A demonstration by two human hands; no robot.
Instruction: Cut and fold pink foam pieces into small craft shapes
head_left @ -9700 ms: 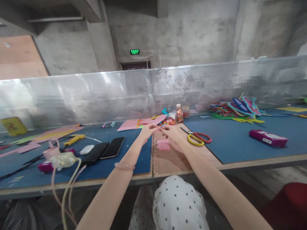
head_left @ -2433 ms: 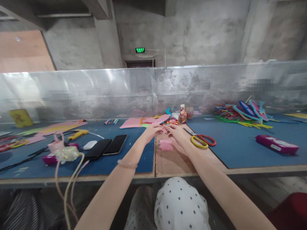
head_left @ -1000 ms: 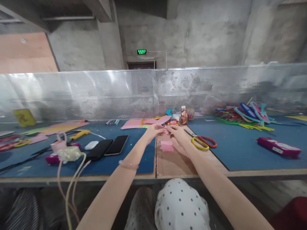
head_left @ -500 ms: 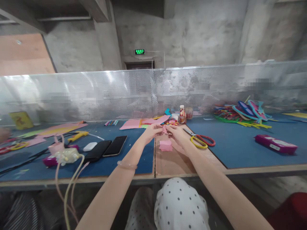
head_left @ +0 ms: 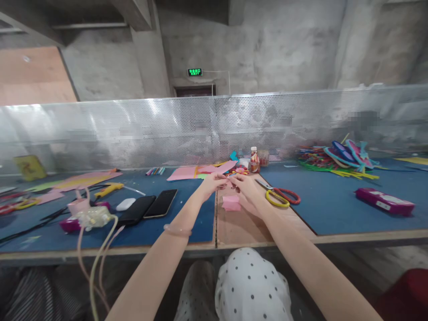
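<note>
Above the brown board, my left hand [head_left: 213, 184] and my right hand [head_left: 243, 184] meet, fingertips pinched close together. Between them is a small piece of pink paper [head_left: 229, 183], mostly hidden by the fingers; its folds are too small to make out. Just below the hands, a little stack of pink paper pieces [head_left: 231, 203] lies on the board [head_left: 239, 227]. Scissors [head_left: 278, 198] with one yellow and one red handle rest beside my right wrist, blades pointing away from me.
Left of my arms lie two black phones [head_left: 161, 204], a white case [head_left: 125, 204], a power strip [head_left: 95, 217] with cords and a yellow glue gun [head_left: 109, 190]. Beyond my hands are pink sheets [head_left: 182, 173] and a bottle [head_left: 254, 160]. Rightward are pipe cleaners [head_left: 314, 158] and a purple pack [head_left: 384, 201].
The pink paper between my fingers now shows less, as my fingertips have drawn closer around it. A blurred hand at the far left edge has gone out of view.
</note>
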